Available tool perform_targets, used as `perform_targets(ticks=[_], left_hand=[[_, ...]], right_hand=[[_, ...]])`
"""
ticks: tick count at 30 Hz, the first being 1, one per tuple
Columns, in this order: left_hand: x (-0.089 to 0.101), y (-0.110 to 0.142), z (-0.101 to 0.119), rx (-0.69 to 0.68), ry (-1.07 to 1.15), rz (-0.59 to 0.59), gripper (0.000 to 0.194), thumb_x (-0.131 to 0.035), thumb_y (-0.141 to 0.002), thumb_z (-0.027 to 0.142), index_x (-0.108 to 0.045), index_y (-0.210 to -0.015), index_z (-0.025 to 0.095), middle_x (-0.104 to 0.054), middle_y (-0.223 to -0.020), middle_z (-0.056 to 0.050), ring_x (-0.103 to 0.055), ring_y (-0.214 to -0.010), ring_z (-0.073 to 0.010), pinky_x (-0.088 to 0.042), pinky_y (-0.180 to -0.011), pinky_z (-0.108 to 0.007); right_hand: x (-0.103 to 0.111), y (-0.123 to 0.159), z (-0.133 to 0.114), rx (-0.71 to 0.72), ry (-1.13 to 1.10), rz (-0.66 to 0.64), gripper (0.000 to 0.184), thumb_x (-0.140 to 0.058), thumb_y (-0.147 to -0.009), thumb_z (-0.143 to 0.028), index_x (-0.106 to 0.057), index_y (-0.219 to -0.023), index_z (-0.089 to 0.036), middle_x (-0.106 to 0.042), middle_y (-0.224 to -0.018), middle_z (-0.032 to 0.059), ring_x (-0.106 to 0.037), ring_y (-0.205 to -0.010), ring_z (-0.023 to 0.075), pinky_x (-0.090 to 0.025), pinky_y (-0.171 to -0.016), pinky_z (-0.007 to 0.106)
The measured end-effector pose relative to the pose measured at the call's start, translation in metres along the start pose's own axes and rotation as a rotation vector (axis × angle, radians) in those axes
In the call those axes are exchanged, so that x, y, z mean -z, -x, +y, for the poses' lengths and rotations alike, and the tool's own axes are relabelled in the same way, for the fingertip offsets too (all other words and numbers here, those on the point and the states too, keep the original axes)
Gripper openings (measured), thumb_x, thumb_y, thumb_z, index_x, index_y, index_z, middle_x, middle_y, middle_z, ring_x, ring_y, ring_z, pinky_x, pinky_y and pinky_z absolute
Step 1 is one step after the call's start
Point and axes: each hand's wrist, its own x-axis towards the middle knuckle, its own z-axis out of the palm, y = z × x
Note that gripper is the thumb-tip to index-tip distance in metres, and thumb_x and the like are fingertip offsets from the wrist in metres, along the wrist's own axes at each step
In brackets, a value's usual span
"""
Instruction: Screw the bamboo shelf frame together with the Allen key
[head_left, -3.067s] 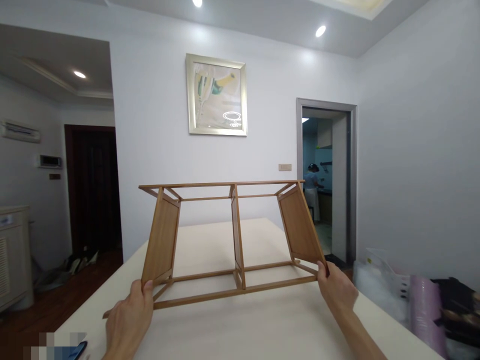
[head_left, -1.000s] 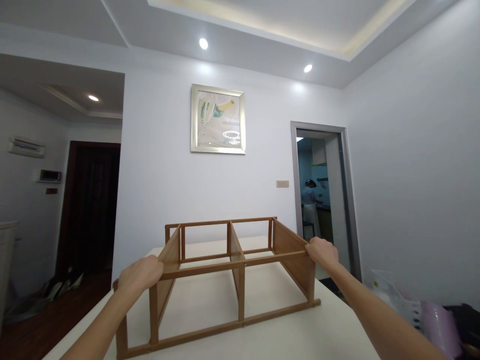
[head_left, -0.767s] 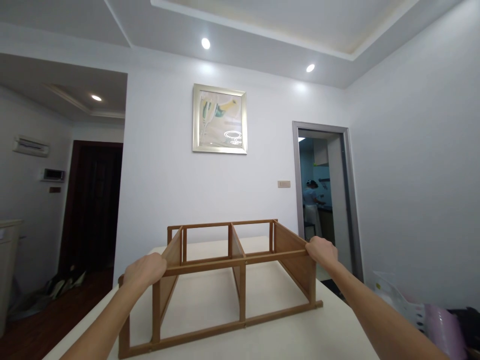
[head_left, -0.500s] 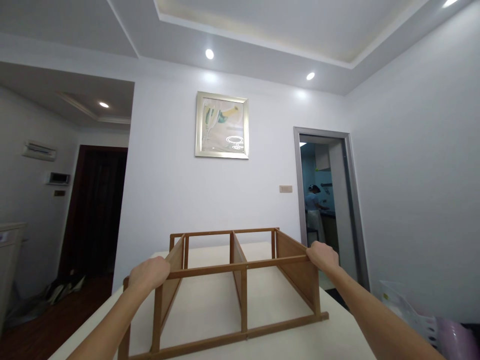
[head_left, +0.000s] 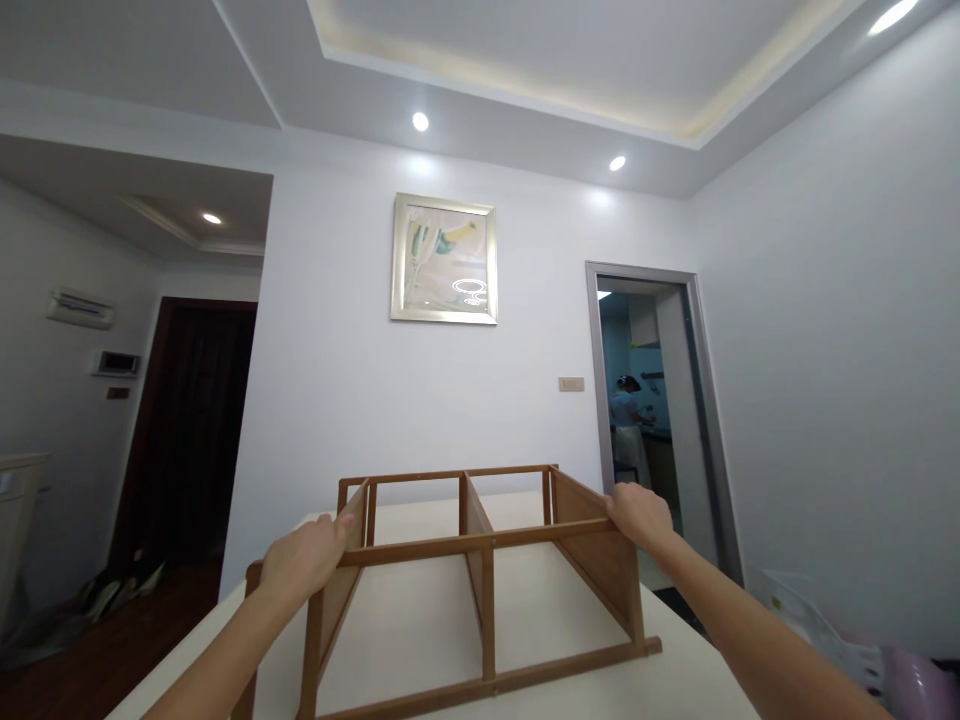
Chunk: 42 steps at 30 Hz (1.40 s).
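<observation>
A wooden shelf frame (head_left: 480, 545) with two side panels and a middle divider stands on the white table (head_left: 420, 640). My left hand (head_left: 304, 555) rests on the top corner of the left panel, fingers curled over the near rail. My right hand (head_left: 639, 512) wraps over the top corner of the right panel. Both arms reach forward from the bottom of the view.
A framed picture (head_left: 444, 258) hangs on the far wall. Through the doorway (head_left: 645, 400) on the right a person (head_left: 624, 425) stands in a kitchen. A dark door (head_left: 184, 430) is at left. Plastic bags (head_left: 840, 640) lie at the lower right.
The frame was tipped up on its edge three seconds ago and now stands level on the table. Over the last second my hands stayed on its top corners; the view tilted up slightly.
</observation>
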Motion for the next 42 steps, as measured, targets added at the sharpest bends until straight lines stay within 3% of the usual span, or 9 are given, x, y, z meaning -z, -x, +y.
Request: perform_targets(ticks=[5, 8, 11, 15, 21, 26, 33, 37, 42], left_hand=[[-0.014, 0.033, 0.031, -0.347, 0.072, 0.235, 0.047, -0.029, -0.099, 0.046, -0.055, -0.133, 0.026, -0.064, -0.129, -0.008, -0.054, -0.124, -0.0238, -0.035, -0.106, -0.043], [-0.032, 0.046, 0.049, -0.515, 0.120, 0.428, 0.040, -0.042, -0.097, 0.044, -0.061, -0.127, 0.027, -0.070, -0.109, -0.007, -0.061, -0.104, -0.0230, -0.039, -0.094, -0.041], [-0.041, 0.051, 0.062, -0.463, 0.123, 0.496, 0.028, -0.047, -0.095, 0.036, -0.068, -0.111, 0.025, -0.069, -0.087, -0.005, -0.060, -0.084, -0.0224, -0.037, -0.083, -0.040], [-0.039, 0.058, 0.072, -0.430, 0.130, 0.510, 0.020, -0.053, -0.092, 0.032, -0.069, -0.102, 0.025, -0.066, -0.083, -0.004, -0.059, -0.083, -0.0226, -0.033, -0.080, -0.039], [-0.027, 0.085, 0.095, -0.375, 0.162, 0.511, 0.015, -0.055, -0.092, 0.028, -0.067, -0.100, 0.026, -0.064, -0.083, -0.002, -0.056, -0.084, -0.0216, -0.031, -0.082, -0.039], [-0.017, 0.105, 0.112, -0.355, 0.240, 0.546, 0.012, -0.058, -0.090, 0.025, -0.067, -0.098, 0.025, -0.063, -0.080, -0.002, -0.055, -0.082, -0.0221, -0.032, -0.082, -0.040], [-0.016, 0.116, 0.110, -0.447, 0.268, 0.620, 0.023, -0.055, -0.091, 0.022, -0.063, -0.112, 0.024, -0.065, -0.090, -0.005, -0.060, -0.088, -0.0231, -0.041, -0.087, -0.044], [-0.007, 0.118, 0.072, -0.508, 0.283, 0.765, 0.040, -0.057, -0.091, 0.025, -0.052, -0.130, 0.023, -0.062, -0.119, -0.010, -0.056, -0.116, -0.0268, -0.040, -0.104, -0.048], [-0.006, 0.117, 0.014, -0.299, 0.244, 0.930, 0.045, -0.060, -0.089, 0.037, -0.049, -0.130, 0.020, -0.060, -0.123, -0.014, -0.052, -0.121, -0.0316, -0.032, -0.111, -0.057]], right_hand=[[-0.005, 0.044, -0.050, 0.228, -0.039, 0.194, 0.038, -0.046, -0.097, -0.048, -0.071, -0.098, -0.019, -0.065, -0.105, 0.0122, -0.066, -0.089, 0.0223, -0.041, -0.065, 0.027], [-0.027, 0.078, -0.089, 0.402, -0.143, 0.311, 0.037, -0.045, -0.097, -0.050, -0.068, -0.110, -0.024, -0.065, -0.103, 0.0086, -0.066, -0.082, 0.0179, -0.041, -0.062, 0.024], [-0.053, 0.104, -0.121, 0.550, -0.277, 0.455, 0.035, -0.047, -0.097, -0.045, -0.065, -0.114, -0.020, -0.066, -0.108, 0.0102, -0.067, -0.076, 0.0168, -0.044, -0.058, 0.024], [-0.073, 0.120, -0.137, 0.458, -0.352, 0.530, 0.034, -0.042, -0.099, -0.037, -0.061, -0.118, -0.016, -0.065, -0.119, 0.0133, -0.070, -0.077, 0.0191, -0.050, -0.059, 0.028], [-0.071, 0.134, -0.131, 0.314, -0.475, 0.656, 0.036, -0.046, -0.097, -0.040, -0.061, -0.118, -0.015, -0.065, -0.120, 0.0151, -0.071, -0.088, 0.0237, -0.054, -0.057, 0.029], [-0.060, 0.156, -0.137, 0.429, -0.642, 0.837, 0.029, -0.059, -0.092, -0.034, -0.062, -0.115, -0.016, -0.064, -0.108, 0.0141, -0.067, -0.089, 0.0221, -0.054, -0.063, 0.028], [-0.063, 0.203, -0.159, 0.778, -0.981, 0.423, 0.021, -0.040, -0.095, -0.017, -0.055, -0.108, -0.020, -0.054, -0.095, 0.0077, -0.058, -0.088, 0.0208, -0.053, -0.075, 0.034], [-0.069, 0.214, -0.164, 0.769, -1.073, 0.298, 0.021, -0.033, -0.097, -0.014, -0.052, -0.095, -0.022, -0.050, -0.093, 0.0059, -0.056, -0.086, 0.0188, -0.051, -0.078, 0.033], [-0.058, 0.215, -0.193, 0.776, -1.187, 0.283, 0.020, -0.035, -0.099, -0.014, -0.052, -0.090, -0.022, -0.051, -0.085, 0.0034, -0.053, -0.077, 0.0161, -0.048, -0.072, 0.029]])
